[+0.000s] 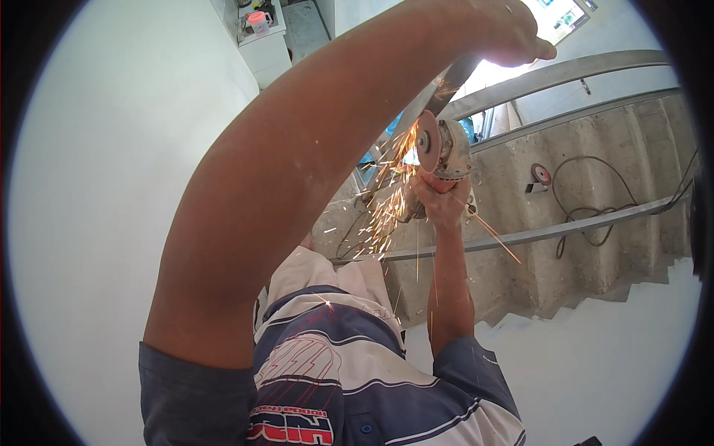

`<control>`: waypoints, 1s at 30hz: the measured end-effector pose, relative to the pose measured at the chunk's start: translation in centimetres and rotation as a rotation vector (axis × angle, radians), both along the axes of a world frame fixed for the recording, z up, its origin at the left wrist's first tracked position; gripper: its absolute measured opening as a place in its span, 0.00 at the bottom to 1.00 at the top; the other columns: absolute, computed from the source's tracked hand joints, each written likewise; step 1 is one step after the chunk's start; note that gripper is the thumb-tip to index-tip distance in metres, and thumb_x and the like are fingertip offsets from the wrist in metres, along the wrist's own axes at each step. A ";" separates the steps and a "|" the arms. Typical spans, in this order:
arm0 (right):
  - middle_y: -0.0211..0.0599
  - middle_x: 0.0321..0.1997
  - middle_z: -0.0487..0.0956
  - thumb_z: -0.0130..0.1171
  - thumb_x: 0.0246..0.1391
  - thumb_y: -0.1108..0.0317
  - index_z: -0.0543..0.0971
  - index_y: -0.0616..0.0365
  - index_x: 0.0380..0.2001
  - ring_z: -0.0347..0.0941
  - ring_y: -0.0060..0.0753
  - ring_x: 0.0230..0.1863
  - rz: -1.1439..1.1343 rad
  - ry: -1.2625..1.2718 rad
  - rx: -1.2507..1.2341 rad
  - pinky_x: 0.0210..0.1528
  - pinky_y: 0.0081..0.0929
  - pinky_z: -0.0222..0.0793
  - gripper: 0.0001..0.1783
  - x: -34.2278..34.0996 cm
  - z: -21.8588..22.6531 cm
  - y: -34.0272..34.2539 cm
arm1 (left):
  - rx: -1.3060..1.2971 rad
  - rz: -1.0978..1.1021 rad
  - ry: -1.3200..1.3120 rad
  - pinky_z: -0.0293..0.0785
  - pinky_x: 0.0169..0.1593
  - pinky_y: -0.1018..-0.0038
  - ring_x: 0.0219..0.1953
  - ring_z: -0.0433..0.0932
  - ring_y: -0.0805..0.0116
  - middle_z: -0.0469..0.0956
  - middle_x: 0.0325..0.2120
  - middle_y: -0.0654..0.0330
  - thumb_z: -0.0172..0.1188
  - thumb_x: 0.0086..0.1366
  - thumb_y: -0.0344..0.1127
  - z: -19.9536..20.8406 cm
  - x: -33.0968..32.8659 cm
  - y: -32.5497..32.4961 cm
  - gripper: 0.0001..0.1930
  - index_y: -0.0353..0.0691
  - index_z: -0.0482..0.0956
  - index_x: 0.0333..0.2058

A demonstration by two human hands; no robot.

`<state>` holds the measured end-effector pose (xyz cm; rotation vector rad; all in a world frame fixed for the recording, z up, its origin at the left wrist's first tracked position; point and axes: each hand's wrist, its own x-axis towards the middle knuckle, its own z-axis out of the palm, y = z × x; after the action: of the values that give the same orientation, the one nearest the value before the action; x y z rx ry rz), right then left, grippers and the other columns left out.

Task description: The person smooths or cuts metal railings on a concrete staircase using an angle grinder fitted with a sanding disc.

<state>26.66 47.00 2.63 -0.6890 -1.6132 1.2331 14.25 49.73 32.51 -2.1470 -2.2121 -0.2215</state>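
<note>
My right hand [444, 199] is closed round the body of an angle grinder [455, 152], held out in front of me. Its reddish disc [427, 141] faces left, and orange sparks [387, 201] stream down and left from it. Just behind the disc rises a grey metal post [461, 83], partly covered by my left arm; whether the disc touches it is hard to see. My left arm crosses the upper view, and my left hand [513, 33] is at the top of this post. One fingertip sticks out there; its other fingers are hidden.
A metal handrail [610, 68] runs right from the post. Concrete steps [565, 253] lie below, with a lower metal bar [520, 232] across them. On the steps are a loose disc [541, 174] and a coiled cable [621, 182]. A white wall [97, 223] stands at left.
</note>
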 end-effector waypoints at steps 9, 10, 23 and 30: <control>0.29 0.34 0.82 0.74 0.41 0.76 0.80 0.60 0.40 0.77 0.21 0.32 0.039 -0.025 0.017 0.39 0.22 0.76 0.20 0.3 0.2 0.1 | 0.034 -0.267 -0.354 0.74 0.58 0.54 0.52 0.81 0.45 0.82 0.47 0.40 0.40 0.79 0.55 -0.8 -5.4 0.5 0.32 0.30 0.83 0.46; 0.29 0.34 0.82 0.75 0.41 0.76 0.80 0.60 0.41 0.78 0.21 0.32 0.014 0.018 0.082 0.39 0.22 0.75 0.20 0.1 0.1 0.1 | 0.028 -0.267 -0.353 0.74 0.58 0.54 0.52 0.81 0.45 0.82 0.48 0.41 0.39 0.79 0.55 -0.7 -5.3 0.4 0.32 0.30 0.83 0.47; 0.31 0.37 0.84 0.74 0.42 0.75 0.80 0.62 0.42 0.79 0.23 0.36 0.027 -0.030 0.086 0.42 0.26 0.77 0.20 0.0 1.0 0.2 | -0.010 -0.220 -0.468 0.68 0.65 0.52 0.59 0.77 0.46 0.78 0.55 0.40 0.29 0.78 0.59 0.2 -5.2 -0.3 0.38 0.31 0.79 0.55; 0.30 0.36 0.83 0.74 0.41 0.77 0.80 0.61 0.43 0.79 0.22 0.35 0.056 -0.004 0.070 0.40 0.25 0.77 0.22 -0.1 1.0 0.1 | -0.039 -0.214 -0.504 0.66 0.67 0.53 0.62 0.74 0.45 0.76 0.58 0.40 0.28 0.77 0.62 0.2 -5.1 -0.3 0.40 0.31 0.78 0.57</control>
<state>26.52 47.08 3.67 -0.6066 -1.6813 1.2102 9.11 49.43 32.71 -2.5774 -2.2101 -0.8179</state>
